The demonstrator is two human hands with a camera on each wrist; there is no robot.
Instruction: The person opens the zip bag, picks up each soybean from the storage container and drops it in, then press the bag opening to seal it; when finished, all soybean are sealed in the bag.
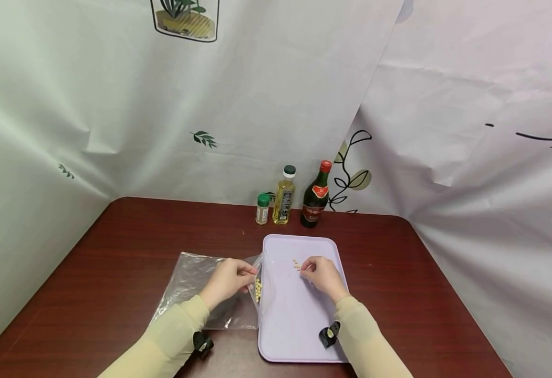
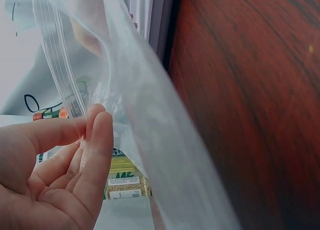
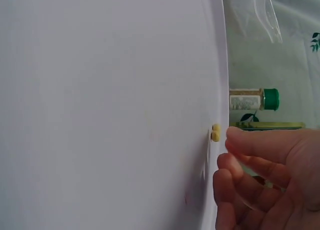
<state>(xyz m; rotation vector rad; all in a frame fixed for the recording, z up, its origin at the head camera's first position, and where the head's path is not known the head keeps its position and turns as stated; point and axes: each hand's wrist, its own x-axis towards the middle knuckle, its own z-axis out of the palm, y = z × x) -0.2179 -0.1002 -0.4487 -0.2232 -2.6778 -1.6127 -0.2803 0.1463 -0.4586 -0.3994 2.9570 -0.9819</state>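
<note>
My left hand [image 1: 228, 281] pinches the opening of a clear zip-lock bag [image 1: 186, 281] between thumb and fingers. The zip strips [image 2: 62, 65] stand out beside the fingertips in the left wrist view. Yellow soybeans [image 1: 258, 290] show through the bag by the tray's left edge. Over the lilac tray [image 1: 299, 320], my right hand [image 1: 323, 275] has its thumb and fingertips bent close together beside several loose soybeans [image 1: 296, 263]. Two of these soybeans [image 3: 215, 133] appear just off the thumb tip in the right wrist view; whether the fingertips hold one is hidden.
Behind the tray stand a green-capped spice jar [image 1: 262, 209], an oil bottle [image 1: 284, 197] and a dark red-capped bottle [image 1: 315, 197]. The brown table [image 1: 91, 273] extends to both sides, with a printed cloth [image 1: 276, 94] hanging behind it.
</note>
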